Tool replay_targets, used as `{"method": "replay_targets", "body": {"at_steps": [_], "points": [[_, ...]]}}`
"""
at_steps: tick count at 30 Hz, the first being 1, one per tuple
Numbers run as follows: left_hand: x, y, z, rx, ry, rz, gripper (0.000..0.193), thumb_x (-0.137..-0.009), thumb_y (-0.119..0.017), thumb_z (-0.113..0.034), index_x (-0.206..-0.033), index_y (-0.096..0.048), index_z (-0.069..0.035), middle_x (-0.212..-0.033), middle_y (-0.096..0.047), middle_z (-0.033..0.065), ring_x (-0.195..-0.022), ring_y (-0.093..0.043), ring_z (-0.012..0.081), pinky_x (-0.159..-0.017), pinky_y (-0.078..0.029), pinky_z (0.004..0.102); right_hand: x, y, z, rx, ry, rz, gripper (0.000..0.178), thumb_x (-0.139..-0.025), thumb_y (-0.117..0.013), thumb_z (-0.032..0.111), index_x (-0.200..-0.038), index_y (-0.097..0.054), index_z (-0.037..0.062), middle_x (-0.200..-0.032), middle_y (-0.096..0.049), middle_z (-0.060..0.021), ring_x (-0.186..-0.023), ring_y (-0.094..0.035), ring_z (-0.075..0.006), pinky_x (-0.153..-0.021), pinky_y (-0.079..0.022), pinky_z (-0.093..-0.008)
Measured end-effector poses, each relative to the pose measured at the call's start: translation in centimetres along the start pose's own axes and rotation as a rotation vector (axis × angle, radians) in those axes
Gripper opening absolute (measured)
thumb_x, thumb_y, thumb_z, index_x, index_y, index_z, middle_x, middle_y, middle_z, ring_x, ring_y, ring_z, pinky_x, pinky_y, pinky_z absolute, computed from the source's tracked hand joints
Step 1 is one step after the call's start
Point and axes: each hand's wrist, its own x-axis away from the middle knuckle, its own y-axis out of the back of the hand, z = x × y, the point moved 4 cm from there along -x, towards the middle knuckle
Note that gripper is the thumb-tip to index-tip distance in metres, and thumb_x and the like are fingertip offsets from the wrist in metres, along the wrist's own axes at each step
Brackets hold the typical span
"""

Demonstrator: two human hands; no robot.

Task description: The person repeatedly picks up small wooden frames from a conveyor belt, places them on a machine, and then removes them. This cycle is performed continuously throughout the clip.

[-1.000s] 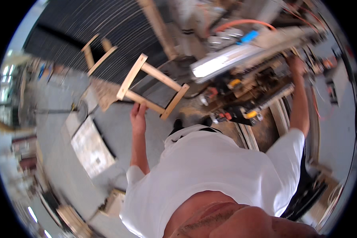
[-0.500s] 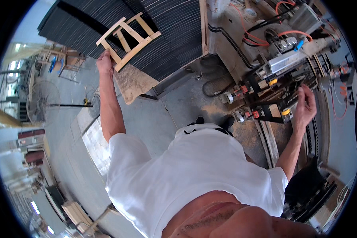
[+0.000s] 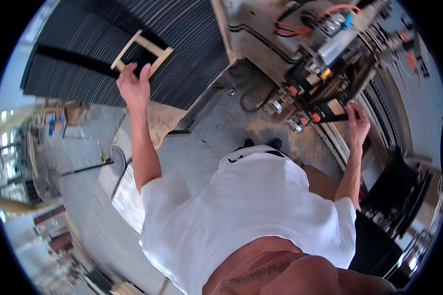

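My left hand [image 3: 134,88] reaches to a pale wooden frame [image 3: 161,60] with crossbars that lies against the big stack of black slats. Thumb and fingers are spread apart at the frame's near end, and its nearest part is hidden behind them. On the right, my right hand [image 3: 358,125] is at the machine [image 3: 332,51], its fingers curled closed at the end of a black frame piece [image 3: 331,112]. The fingertips partly cover that end. Red-and-white clamp heads [image 3: 296,123] stand just left of the piece.
The black slat stack [image 3: 192,44] fills the far left, over a worn board [image 3: 165,115]. A floor fan [image 3: 44,157] stands at the left. Sawdust [image 3: 266,127] lies by my shoes. Black panels [image 3: 384,187] stand at the lower right. Orange hoses [image 3: 337,8] cross the machine.
The wooden frame has gone from being held in my left hand to resting at the slat stack, and the left fingers have spread. My right hand has shifted left along the machine; the view has turned.
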Motion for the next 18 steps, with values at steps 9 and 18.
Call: {"method": "replay_targets", "body": {"at_steps": [9, 18], "points": [[15.5, -10.4, -21.1, 1.086, -0.006, 0.888, 0.015, -0.09, -0.063, -0.011, -0.1, -0.066, 0.0, -0.096, -0.067, 0.0098, -0.088, -0.062, 0.0177, -0.08, -0.049, 0.0298, 2.6, 13.4, 5.5, 0.693, 0.234, -0.234, 0.027, -0.084, -0.067, 0.021, -0.106, -0.065, 0.0066, -0.105, -0.066, -0.0099, -0.1, -0.061, -0.0299, -0.086, -0.049, -0.0387], [26.3, -14.8, -34.9, 1.213, -0.369, 1.606, 0.028, -0.089, -0.065, -0.018, -0.107, -0.065, 0.003, -0.091, -0.069, 0.0111, -0.083, -0.066, 0.0156, -0.077, -0.052, 0.0286, 21.0, 38.3, 14.1, 1.725, -0.4, -0.725, 0.03, -0.083, -0.066, 0.028, -0.107, -0.064, 0.0094, -0.111, -0.064, -0.009, -0.107, -0.059, -0.0316, -0.089, -0.047, -0.0423]]}}
